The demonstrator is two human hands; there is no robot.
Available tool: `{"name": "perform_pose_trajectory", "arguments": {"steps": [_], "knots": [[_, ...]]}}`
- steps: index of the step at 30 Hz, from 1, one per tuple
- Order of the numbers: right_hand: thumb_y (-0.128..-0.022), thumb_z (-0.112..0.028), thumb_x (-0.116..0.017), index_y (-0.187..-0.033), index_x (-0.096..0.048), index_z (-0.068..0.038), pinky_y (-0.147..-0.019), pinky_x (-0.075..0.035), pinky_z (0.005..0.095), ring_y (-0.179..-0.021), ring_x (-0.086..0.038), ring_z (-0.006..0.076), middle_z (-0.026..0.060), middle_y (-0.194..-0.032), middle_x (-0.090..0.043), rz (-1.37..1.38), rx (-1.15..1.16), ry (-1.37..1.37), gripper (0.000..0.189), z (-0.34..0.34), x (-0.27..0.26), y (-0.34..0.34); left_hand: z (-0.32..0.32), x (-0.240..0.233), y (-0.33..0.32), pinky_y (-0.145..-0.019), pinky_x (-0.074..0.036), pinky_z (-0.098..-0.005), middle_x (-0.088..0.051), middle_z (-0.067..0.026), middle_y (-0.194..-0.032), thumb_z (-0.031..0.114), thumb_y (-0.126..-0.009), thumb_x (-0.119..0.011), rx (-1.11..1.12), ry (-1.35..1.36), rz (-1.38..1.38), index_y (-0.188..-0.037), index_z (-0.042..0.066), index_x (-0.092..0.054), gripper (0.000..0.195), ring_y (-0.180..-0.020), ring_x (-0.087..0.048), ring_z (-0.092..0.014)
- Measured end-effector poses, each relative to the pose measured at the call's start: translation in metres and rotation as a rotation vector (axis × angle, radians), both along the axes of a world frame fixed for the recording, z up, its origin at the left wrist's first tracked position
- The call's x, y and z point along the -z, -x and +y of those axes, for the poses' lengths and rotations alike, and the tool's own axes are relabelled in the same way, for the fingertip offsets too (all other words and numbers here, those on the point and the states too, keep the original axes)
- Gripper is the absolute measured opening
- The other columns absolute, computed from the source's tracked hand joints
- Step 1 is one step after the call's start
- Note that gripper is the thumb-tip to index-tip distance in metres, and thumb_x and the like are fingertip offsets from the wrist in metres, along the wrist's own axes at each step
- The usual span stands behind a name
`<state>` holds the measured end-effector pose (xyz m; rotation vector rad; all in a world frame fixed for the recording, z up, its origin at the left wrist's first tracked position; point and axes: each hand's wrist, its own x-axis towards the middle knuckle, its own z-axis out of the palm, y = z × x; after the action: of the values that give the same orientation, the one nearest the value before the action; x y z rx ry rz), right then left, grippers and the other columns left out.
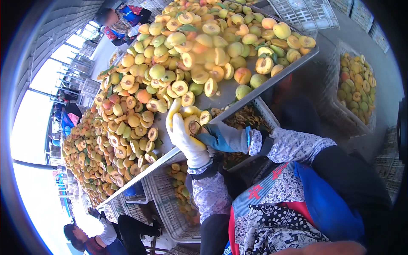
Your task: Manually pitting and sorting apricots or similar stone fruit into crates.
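Observation:
My left hand (186, 135), in a white glove with yellow-coated fingers, is wrapped around several yellow peach halves. One cut half (192, 126) faces up in the palm, its hollow dark and reddish. Another half (205, 117) sits at the fingertips. My right hand (223, 137), in a grey and blue glove, presses its fingertips to the edge of the palm's half; whether it grips a tool is hidden. Both hands are over the near edge of a metal table (220, 100), close to a large heap of peaches (153, 79), many cut in half.
Below the table edge, a plastic crate (269, 114) holds brown scraps. Another crate (165, 204) contains peaches, as does one (342, 111) on the right. A co-worker (122, 22) stands across the table; another person (95, 236) sits at lower left. Stacked crates (306, 14) stand behind.

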<state>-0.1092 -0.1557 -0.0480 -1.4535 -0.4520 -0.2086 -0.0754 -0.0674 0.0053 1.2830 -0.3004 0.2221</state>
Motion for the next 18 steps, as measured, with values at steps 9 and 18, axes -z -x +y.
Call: {"name": "perform_pose_trajectory", "arguments": {"steps": [9, 18], "knots": [[-0.095, -0.038, -0.060, -0.093, -0.060, 0.000, -0.067, -0.048, 0.0449, -0.081, -0.062, 0.0446, 0.0228, -0.081, -0.064, -0.047, 0.233, 0.213, 0.038, -0.005, -0.024, 0.015, -0.004, -0.007, 0.006, -0.077, -0.053, -0.0328, -0.063, -0.0162, -0.094, 0.033, -0.102, -0.044, 0.064, 0.186, 0.029, -0.134, -0.002, -0.048, 0.048, -0.083, -0.062, -0.023], [-0.099, -0.034, -0.055, -0.097, -0.060, -0.001, -0.066, -0.048, 0.0371, -0.071, -0.060, 0.0244, 0.0121, -0.079, -0.064, -0.082, 0.078, 0.012, 0.033, 0.003, -0.005, 0.004, 0.001, -0.006, 0.004, -0.074, -0.054, -0.0300, -0.065, -0.0146, -0.094, 0.028, -0.101, -0.045, -0.137, -0.215, -0.227, -0.129, -0.002, -0.053, 0.042, -0.083, -0.063, -0.020]]}}
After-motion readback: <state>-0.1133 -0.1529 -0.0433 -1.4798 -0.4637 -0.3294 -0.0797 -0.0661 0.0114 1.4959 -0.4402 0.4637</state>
